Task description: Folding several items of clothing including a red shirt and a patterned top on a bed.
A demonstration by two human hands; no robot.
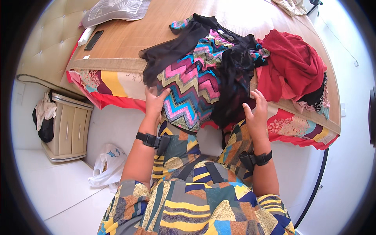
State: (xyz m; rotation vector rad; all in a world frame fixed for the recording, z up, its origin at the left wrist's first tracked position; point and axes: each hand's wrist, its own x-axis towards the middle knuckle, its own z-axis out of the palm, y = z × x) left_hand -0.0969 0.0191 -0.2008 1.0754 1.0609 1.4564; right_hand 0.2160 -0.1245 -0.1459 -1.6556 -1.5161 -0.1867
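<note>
A garment (188, 96) with a multicoloured zigzag print and sheer black sleeves lies spread on the bed board in front of me, its lower edge hanging over the near side. My left hand (154, 102) touches its left edge; the thumb stands apart from the fingers, whose tips are partly covered by the black sheer fabric. By the garment's right side is my right hand (256, 115), open with thumb and fingers spread and nothing in it. Bunched black sheer cloth (235, 94) lies between the hands on the right half of the garment.
A heap of red cloth (291, 64) with other garments sits at the right. Toward the back left are a phone (94, 40) and a grey cushion (117, 9). On the floor side stand a beige bedside cabinet (70, 127) and a white plastic bag (109, 165).
</note>
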